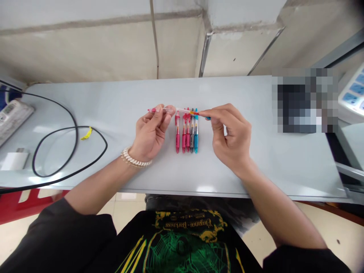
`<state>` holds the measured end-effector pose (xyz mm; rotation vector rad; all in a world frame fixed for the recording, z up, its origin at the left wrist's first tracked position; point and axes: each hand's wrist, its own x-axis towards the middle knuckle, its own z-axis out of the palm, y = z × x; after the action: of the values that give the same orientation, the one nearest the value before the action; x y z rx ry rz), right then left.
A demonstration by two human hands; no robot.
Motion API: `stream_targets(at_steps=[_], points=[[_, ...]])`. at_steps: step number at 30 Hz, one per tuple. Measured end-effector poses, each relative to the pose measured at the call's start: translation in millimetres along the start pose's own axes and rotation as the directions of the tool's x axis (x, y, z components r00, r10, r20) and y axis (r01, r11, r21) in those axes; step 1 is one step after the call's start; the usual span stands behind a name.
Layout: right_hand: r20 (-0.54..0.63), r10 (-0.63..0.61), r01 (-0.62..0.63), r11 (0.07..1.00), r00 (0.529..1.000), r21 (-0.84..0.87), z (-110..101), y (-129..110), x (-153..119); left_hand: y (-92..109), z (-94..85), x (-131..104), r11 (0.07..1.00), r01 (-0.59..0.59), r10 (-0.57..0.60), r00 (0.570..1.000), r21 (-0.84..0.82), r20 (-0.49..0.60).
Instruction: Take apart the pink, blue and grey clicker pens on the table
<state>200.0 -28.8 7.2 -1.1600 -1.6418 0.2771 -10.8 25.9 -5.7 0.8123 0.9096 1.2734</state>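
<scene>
My left hand pinches a clear pen barrel with a pink-red end, held level above the table. A thin ink refill, whitish with an orange-red end, runs from the barrel to my right hand. The fingertips of that hand are closed on the refill's coloured end; a small teal piece shows at them, its kind unclear. Below and between my hands lies a row of pens: a red pen, two pink-red ones, a grey pen and a teal pen.
A black cable with a yellow tag loops over the table on the left. Beside it are a white adapter and a power strip. A blurred-out dark object stands at right.
</scene>
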Motion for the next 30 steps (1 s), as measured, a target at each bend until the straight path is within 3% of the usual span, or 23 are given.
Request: stream_targets(at_steps=[5,12,14,19,24,30], points=[[0.044,-0.054,0.055,0.998,0.998,-0.016,9.5,2.6,-6.0,-0.2,7.8,-7.4,1.0,0.002,-0.002,0.997,-0.005,0.079],[0.043,-0.135,0.135,0.991,0.99,0.002,24.5,1.7,-14.3,-7.3,15.6,-15.9,0.997,-0.048,0.041,0.995,0.067,0.091],[0.024,-0.11,0.109,0.994,0.994,0.03,25.7,1.1,-16.1,-7.6,15.6,-15.8,0.998,-0.033,0.027,0.995,0.058,0.095],[0.066,0.103,-0.112,0.982,0.993,0.153,23.9,0.8,-17.4,-10.3,14.5,-15.3,0.998,-0.018,0.014,0.997,0.056,0.082],[0.035,-0.011,0.008,0.996,0.999,0.093,15.4,-0.1,-9.6,-10.9,14.1,-14.3,0.999,-0.035,0.035,0.997,-0.008,0.062],[0.058,-0.009,0.004,0.997,0.998,0.076,9.0,0.3,-5.3,-7.9,14.7,-14.9,0.999,-0.031,0.031,0.997,0.008,0.071]])
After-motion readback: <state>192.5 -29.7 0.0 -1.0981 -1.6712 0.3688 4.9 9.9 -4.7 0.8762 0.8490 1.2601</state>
